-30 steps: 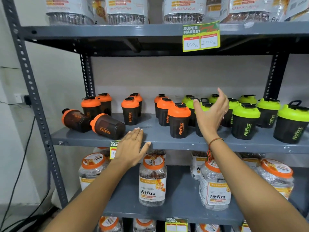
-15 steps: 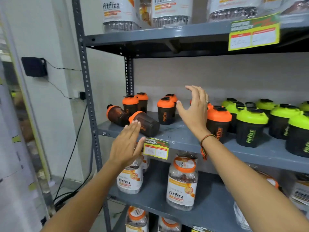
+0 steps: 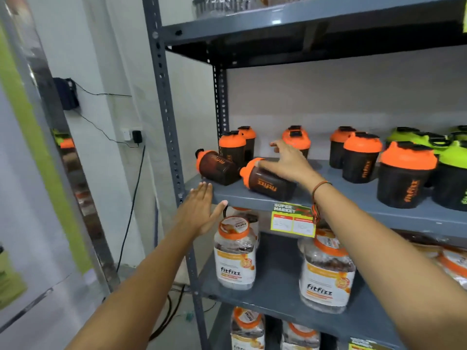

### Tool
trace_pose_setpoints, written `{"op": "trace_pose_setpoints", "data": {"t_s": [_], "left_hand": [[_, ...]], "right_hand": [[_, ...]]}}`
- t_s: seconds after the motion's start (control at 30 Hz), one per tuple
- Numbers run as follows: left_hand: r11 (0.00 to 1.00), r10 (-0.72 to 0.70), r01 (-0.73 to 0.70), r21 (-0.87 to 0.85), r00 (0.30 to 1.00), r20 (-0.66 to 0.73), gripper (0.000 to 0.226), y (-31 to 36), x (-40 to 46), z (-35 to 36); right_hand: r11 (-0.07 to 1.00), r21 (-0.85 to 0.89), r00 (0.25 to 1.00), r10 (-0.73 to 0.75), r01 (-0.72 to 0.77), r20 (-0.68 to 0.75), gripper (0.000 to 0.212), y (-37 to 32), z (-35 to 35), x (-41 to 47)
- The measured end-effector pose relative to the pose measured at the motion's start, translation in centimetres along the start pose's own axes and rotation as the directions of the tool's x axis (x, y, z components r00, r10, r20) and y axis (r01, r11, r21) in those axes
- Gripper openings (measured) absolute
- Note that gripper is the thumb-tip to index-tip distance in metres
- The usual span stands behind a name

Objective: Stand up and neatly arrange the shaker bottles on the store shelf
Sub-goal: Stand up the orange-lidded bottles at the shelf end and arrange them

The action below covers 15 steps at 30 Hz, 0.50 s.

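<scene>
Right hand (image 3: 288, 161): open, palm laid on the near toppled shaker (image 3: 267, 181); grip seemingly not closed.
Left hand (image 3: 199, 210): open, flat, at the shelf (image 3: 242, 199) edge.
Far toppled shaker (image 3: 217, 168): lying left, just beside it.
Upright shakers (image 3: 404, 178): right.

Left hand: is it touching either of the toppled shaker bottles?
No: the left hand is open at the shelf's front edge, apart from both toppled shaker bottles.
</scene>
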<state>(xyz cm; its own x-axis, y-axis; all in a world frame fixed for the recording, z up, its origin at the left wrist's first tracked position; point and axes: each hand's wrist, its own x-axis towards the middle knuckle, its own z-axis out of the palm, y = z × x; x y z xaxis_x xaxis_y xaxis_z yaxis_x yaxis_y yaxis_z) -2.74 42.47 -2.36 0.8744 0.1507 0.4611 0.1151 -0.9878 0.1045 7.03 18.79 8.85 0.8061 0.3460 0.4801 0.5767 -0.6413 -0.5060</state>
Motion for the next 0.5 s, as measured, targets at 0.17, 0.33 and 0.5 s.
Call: {"op": "trace_pose_setpoints", "data": {"t_s": [0.17, 0.33, 0.5], "left_hand": [[0.997, 0.045, -0.043, 0.059, 0.998, -0.034, 0.084, -1.3, 2.1, 0.1], [0.994, 0.088, -0.085, 0.064, 0.995, -0.049, 0.089, -2.0, 2.8, 0.4], [0.993, 0.102, -0.098, 0.064, 0.993, -0.059, 0.089, -2.1, 2.9, 0.6]], "right_hand": [[0.947, -0.308, 0.962, 0.166, -0.095, 0.215, 0.104, -1.3, 0.9, 1.3], [0.906, -0.417, 0.901, 0.241, -0.076, 0.361, 0.078, -2.6, 1.0, 1.9], [0.944, -0.291, 0.906, 0.251, -0.153, 0.34, 0.071, -2.4, 1.5, 1.9]]}}
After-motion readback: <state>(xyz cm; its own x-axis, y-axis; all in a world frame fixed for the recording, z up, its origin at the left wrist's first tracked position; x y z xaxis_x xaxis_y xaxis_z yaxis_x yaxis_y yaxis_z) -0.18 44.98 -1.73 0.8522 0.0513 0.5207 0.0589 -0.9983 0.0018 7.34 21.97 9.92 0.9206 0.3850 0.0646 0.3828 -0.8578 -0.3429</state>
